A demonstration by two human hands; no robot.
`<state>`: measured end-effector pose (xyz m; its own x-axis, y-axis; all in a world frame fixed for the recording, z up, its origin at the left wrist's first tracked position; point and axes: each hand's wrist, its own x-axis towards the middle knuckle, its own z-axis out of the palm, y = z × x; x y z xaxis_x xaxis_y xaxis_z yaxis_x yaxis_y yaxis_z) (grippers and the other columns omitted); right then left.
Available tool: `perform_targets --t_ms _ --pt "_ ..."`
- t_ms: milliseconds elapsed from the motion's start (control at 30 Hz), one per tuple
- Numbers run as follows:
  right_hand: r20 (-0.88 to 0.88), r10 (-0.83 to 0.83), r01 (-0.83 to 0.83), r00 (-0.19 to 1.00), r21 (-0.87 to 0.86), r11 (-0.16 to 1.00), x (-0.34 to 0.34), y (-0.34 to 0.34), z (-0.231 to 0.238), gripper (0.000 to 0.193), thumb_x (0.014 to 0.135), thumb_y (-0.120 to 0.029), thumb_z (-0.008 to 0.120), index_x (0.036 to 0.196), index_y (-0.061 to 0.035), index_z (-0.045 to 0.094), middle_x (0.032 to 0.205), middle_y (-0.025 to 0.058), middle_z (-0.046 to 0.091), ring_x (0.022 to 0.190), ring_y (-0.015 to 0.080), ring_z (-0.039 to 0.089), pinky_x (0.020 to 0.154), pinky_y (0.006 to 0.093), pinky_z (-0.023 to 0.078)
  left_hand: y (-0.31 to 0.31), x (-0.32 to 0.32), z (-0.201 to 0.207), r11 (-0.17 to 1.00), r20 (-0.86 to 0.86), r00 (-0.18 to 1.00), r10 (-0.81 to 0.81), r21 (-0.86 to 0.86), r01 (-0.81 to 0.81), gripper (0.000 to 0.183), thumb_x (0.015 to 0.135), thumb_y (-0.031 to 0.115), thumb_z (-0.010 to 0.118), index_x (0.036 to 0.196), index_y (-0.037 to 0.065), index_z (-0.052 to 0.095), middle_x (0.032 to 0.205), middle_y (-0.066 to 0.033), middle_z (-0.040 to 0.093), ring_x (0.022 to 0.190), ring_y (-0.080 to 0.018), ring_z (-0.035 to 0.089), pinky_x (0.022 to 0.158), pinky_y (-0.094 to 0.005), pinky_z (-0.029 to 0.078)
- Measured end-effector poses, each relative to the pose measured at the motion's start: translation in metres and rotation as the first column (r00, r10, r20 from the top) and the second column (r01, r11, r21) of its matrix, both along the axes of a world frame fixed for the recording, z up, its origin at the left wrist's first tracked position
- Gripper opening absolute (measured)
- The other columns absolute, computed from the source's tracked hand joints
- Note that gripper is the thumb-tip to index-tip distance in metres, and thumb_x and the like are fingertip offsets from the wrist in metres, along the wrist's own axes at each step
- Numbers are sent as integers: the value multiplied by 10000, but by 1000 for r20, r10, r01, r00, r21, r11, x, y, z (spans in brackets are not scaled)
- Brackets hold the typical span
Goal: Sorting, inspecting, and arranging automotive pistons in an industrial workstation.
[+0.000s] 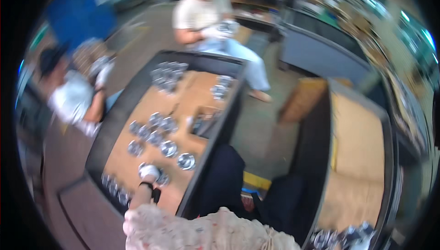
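The white-gloved left hand is at a shiny, round metal part in the left, cardboard-lined black tray's near end — grip unclear, right hand unseen — best handled singly, without knocking.

Single wide fisheye view from wearer's head; looking down, forward; black-rimmed, cardboard-lined rectangular table near, below; blurred blue upright panel far.

Trays, cardboard-lined: 2, left tray and right tray. Shiny metal parts, left tray: about 8 in middle group, 2 at the wearer's gloved hand. Far groups, near-corner row, right-tray cluster: too blurred to count. Wearer's hands in view: 1. Co-workers: 2. Caps: 2.
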<state>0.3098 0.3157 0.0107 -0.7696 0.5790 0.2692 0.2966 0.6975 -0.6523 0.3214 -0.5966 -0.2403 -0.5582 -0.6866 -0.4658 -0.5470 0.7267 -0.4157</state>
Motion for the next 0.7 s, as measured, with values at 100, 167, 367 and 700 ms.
perform_targets --t_ms 100,167,367,700 --pt "203 166 -169 965 -1 986 -52 -90 12 401 853 -2 617 1253 -29 614 1059 116 668 1036 249 633 923 393 508 28 0 11 985 140 988 -61 -153 82 257 798 338 660 997 220 773 968 -17 733 922 -221 676 783 -424 492" --pt "300 385 -373 873 -99 922 -95 -126 -4 418 846 -3 624 1263 -33 613 1120 128 656 1087 256 613 959 379 482 14 36 -16 923 136 989 63 -384 -6 210 806 272 634 953 208 771 893 -14 705 847 -222 648 686 -426 463" --pt "362 931 -992 -54 90 -92 -218 -233 -68 468 827 -7 646 1292 -44 610 1301 165 621 1241 278 554 1068 336 405 30 46 -92 482 8 993 120 -875 -52 114 853 16 592 857 125 557 803 -2 529 750 -127 528 679 -310 457" --pt "550 808 -844 209 -316 433 -246 -403 -28 520 760 10 669 1277 -27 631 1263 152 654 1169 197 599 1043 303 425 67 19 -19 910 -529 750 397 122 -396 413 878 61 474 1199 -196 508 1272 -332 518 1236 -462 498 1087 -584 387"
